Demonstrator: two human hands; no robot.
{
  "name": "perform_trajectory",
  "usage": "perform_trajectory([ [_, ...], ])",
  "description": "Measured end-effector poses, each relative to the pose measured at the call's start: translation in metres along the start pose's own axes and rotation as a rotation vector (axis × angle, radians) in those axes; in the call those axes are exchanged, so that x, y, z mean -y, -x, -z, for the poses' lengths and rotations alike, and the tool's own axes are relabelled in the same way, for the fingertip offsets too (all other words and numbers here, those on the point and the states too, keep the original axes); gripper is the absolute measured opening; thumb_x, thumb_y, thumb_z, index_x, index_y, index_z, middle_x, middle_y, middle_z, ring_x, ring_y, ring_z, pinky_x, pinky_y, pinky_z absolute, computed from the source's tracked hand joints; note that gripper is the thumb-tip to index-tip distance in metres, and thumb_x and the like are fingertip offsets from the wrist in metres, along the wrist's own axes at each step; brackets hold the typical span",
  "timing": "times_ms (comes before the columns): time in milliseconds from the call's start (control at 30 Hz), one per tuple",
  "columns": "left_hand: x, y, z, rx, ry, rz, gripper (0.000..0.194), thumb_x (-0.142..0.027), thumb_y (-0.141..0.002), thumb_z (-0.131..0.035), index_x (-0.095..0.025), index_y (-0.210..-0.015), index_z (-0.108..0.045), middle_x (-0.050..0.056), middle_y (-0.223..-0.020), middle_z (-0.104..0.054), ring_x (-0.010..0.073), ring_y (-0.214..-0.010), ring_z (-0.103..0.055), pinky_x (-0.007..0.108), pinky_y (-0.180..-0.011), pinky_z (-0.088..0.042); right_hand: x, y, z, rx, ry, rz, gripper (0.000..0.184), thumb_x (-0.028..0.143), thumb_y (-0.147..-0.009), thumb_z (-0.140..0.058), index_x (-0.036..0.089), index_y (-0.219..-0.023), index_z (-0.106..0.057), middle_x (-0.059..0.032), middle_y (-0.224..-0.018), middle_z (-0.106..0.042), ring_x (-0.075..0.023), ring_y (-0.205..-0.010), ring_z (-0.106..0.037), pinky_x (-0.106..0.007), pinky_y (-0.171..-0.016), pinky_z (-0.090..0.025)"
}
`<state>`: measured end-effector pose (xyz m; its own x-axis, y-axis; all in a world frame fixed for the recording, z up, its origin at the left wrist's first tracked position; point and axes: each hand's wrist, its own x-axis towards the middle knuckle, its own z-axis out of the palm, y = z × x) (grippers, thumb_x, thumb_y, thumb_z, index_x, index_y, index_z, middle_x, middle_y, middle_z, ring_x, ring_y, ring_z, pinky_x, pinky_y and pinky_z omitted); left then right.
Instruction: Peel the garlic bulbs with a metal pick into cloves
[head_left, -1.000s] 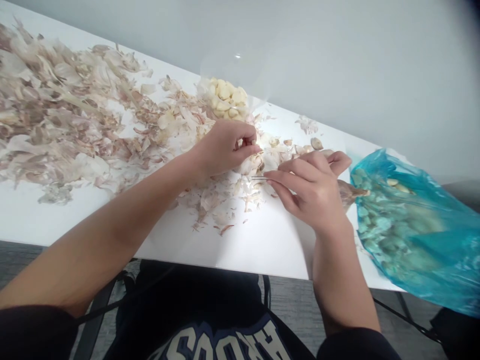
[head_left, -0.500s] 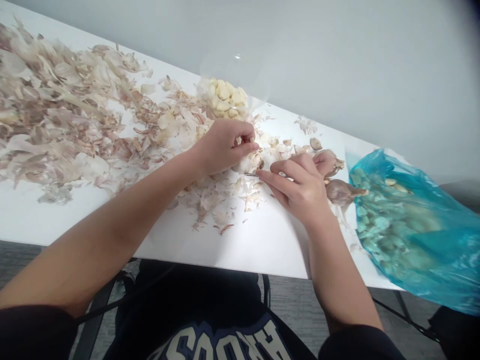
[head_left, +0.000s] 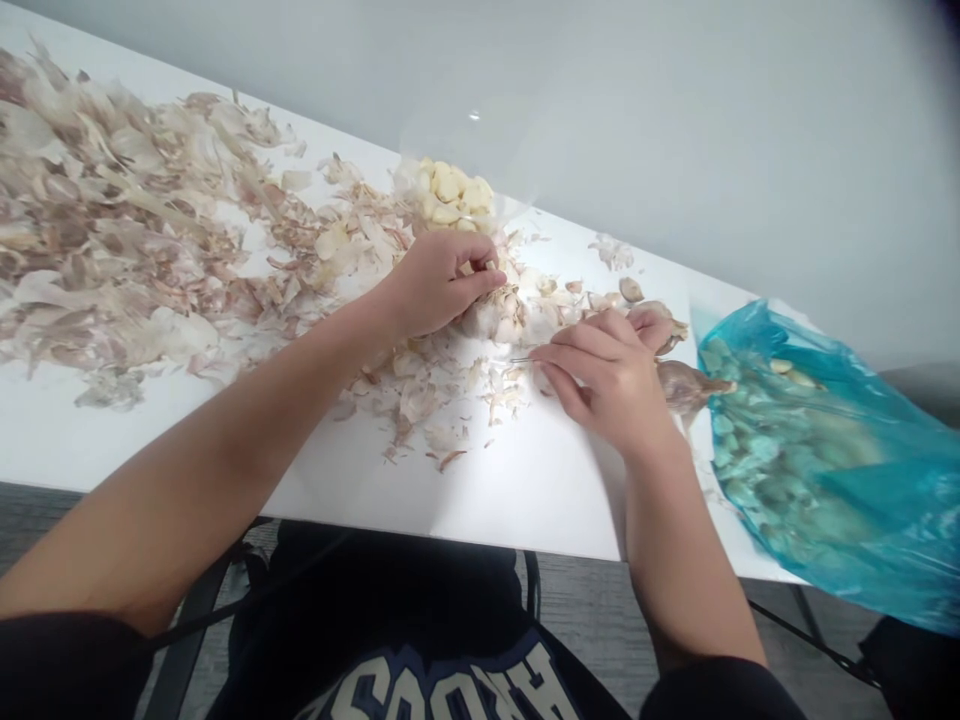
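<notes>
My left hand [head_left: 442,285] curls over a partly peeled garlic bulb [head_left: 502,320], its fingers pressed onto the top of the bulb. My right hand [head_left: 607,375] pinches a thin metal pick [head_left: 521,360], whose point sticks out left toward the bulb without visibly touching it. Just past my right fingers lies a whole, unpeeled garlic bulb [head_left: 682,388]. Peeled cloves sit in a clear plastic bag [head_left: 450,195] beyond my left hand. Loose garlic skins [head_left: 442,395] are scattered under and around both hands.
A large heap of papery garlic skins [head_left: 127,220] covers the left of the white table [head_left: 525,490]. A blue plastic bag [head_left: 810,450] holding garlic lies at the right end. A grey wall rises behind the table, and my dark shirt shows below.
My left hand has shifted slightly down and left on the bulb, showing more of it. My right hand and the pick have moved slightly right, away from the bulb.
</notes>
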<state>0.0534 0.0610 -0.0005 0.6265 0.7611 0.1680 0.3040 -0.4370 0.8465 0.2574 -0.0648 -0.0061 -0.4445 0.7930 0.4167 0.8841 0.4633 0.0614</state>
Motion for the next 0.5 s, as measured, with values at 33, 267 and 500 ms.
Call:
perform_trajectory([
  [33,-0.0014,0.0004,0.0009,0.011,0.021,0.022,0.02,-0.015,-0.09,-0.061,-0.012,-0.07,-0.06,-0.004,-0.063,-0.055,0.0031,-0.049,-0.045,0.024,-0.056,-0.038,-0.0019,0.0006,0.0005,-0.034,-0.007,-0.011,0.012,0.026,-0.093,-0.058,0.025,-0.093,-0.069,0.0025,-0.084,-0.068,-0.0152,-0.083,-0.052,-0.037,-0.083,-0.024],
  [267,-0.0036,0.0002,-0.0005,0.022,0.031,0.063,0.019,-0.014,-0.09,-0.06,-0.01,-0.072,-0.06,-0.005,-0.06,-0.053,0.0004,-0.045,-0.042,0.021,-0.054,-0.036,-0.0065,0.0021,-0.0026,-0.179,0.022,-0.077,0.013,0.029,-0.092,-0.06,0.025,-0.098,-0.071,-0.0006,-0.083,-0.067,-0.0156,-0.079,-0.053,-0.037,-0.082,-0.027],
  [500,0.0037,-0.0006,-0.0029,-0.051,-0.038,-0.047,0.016,-0.019,-0.084,-0.06,-0.015,-0.069,-0.061,0.0,-0.068,-0.057,0.0103,-0.066,-0.049,0.027,-0.065,-0.038,-0.0022,0.0007,-0.0072,-0.195,0.041,-0.091,0.013,0.029,-0.093,-0.059,0.026,-0.098,-0.071,0.0002,-0.084,-0.069,-0.0152,-0.076,-0.054,-0.037,-0.08,-0.024],
])
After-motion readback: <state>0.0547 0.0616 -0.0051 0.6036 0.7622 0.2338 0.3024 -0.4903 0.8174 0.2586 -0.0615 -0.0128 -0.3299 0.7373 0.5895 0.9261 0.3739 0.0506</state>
